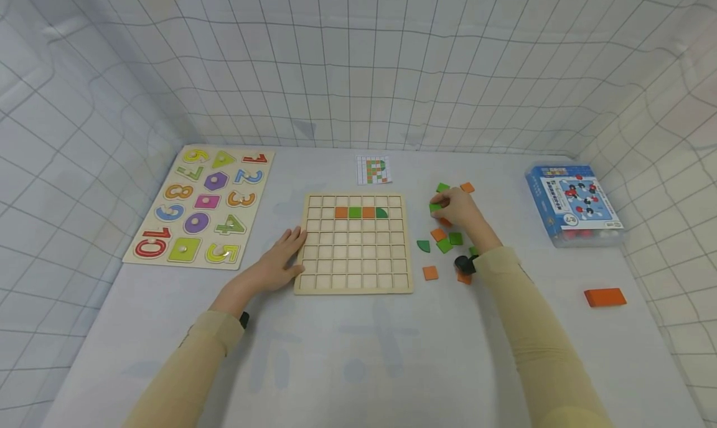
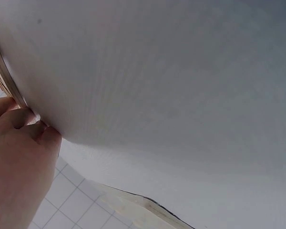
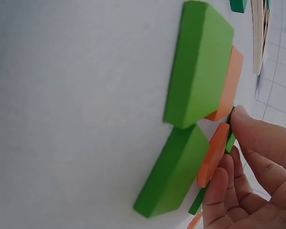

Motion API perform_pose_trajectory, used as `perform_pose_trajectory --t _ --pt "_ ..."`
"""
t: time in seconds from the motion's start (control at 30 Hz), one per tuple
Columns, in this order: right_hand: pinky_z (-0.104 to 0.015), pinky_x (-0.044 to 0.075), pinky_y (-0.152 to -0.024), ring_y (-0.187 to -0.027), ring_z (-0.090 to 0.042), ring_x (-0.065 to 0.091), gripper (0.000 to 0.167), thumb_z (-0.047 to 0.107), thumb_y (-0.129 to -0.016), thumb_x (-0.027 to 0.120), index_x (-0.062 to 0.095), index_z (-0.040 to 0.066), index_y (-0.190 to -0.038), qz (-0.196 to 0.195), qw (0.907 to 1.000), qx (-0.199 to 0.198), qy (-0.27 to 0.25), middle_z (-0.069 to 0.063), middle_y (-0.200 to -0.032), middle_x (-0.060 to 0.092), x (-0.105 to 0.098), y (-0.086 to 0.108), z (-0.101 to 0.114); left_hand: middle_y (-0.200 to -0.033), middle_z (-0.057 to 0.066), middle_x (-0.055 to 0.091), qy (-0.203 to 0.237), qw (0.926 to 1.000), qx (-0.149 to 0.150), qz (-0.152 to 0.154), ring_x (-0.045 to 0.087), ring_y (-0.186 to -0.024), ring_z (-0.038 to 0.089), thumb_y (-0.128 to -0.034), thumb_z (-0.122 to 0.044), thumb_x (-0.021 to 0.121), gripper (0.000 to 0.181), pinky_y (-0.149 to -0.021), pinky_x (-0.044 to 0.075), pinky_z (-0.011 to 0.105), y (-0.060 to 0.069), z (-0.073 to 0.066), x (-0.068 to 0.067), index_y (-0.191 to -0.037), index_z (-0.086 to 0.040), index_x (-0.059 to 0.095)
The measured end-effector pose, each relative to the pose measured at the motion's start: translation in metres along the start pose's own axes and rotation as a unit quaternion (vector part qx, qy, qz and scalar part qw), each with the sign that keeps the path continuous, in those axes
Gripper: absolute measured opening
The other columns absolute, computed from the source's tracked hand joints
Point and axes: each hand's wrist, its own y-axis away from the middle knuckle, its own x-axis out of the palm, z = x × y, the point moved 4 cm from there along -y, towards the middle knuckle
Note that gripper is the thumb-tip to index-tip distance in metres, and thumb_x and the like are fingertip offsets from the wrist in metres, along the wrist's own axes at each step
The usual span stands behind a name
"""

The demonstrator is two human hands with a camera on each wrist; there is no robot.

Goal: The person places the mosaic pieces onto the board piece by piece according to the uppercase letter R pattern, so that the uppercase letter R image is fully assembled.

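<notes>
A wooden grid board [image 1: 355, 251] lies midway between the left and right edges of the tabletop [image 1: 325, 347]. The left hand [image 1: 274, 267], fingers extended, rests on the board's left edge. Beyond the board's right edge, the right hand [image 1: 460, 208] pinches a green square [image 1: 435, 208] between thumb and fingers, with loose squares [image 1: 438, 234], green and orange, around it. In the board's second row from its back edge sit an orange, a green and an orange tile [image 1: 368, 213], then a dark green quarter-circle [image 1: 381, 213]. A pattern card [image 1: 373, 170] lies near the tabletop's back edge, a number puzzle [image 1: 221, 213] toward its back left corner, a boxed set [image 1: 577, 198] toward its back right corner
</notes>
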Motion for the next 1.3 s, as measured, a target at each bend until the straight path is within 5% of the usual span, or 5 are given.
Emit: perform_pose_trajectory --t 0.33,0.67,0.97,1.3 --pt "-0.046 0.047 -0.102 -0.114 -0.032 0.053 0.030 0.007 -0.091 0.067 0.061 0.002 -0.121 0.000 0.9999 -0.004 -0.010 -0.018 -0.126 0.058 -0.001 0.001 -0.001 -0.162 0.028 0.003 0.000 1.0000 0.002 0.002 -0.002 -0.150 0.047 -0.0987 -0.010 0.053 0.071 -0.121 0.005 0.062 -0.001 0.003 0.001 -0.155 0.006 0.013" --pt "-0.039 0.049 -0.090 -0.106 -0.029 0.059 0.029 0.017 -0.096 0.062 0.065 0.008 -0.123 -0.015 0.9994 -0.010 -0.030 -0.015 -0.122 0.064 -0.011 0.003 -0.009 -0.163 0.027 0.003 0.000 1.0000 -0.003 0.008 -0.003 -0.150 0.047 -0.0991 -0.011 0.053 0.072 -0.121 0.006 0.062 -0.001 0.001 0.000 -0.155 0.006 0.012" --pt "-0.037 0.048 -0.093 -0.111 -0.029 0.059 0.032 0.018 -0.094 0.067 0.066 0.008 -0.124 0.005 0.9933 -0.038 -0.109 -0.015 -0.124 0.064 -0.004 0.011 0.016 -0.162 0.029 0.003 0.003 1.0000 0.006 0.004 -0.002 -0.149 0.048 -0.0995 -0.012 0.054 0.071 -0.120 0.006 0.063 -0.001 0.001 0.000 -0.155 0.006 0.013" --pt "-0.041 0.049 -0.098 -0.111 -0.027 0.061 0.029 0.018 -0.093 0.067 0.068 0.008 -0.121 0.035 0.9896 -0.068 -0.122 -0.013 -0.120 0.067 0.027 0.012 0.046 -0.162 0.029 0.003 0.001 0.9999 0.009 0.004 -0.002 -0.149 0.048 -0.0988 -0.011 0.055 0.073 -0.120 0.007 0.064 -0.002 0.004 0.000 -0.155 0.006 0.013"
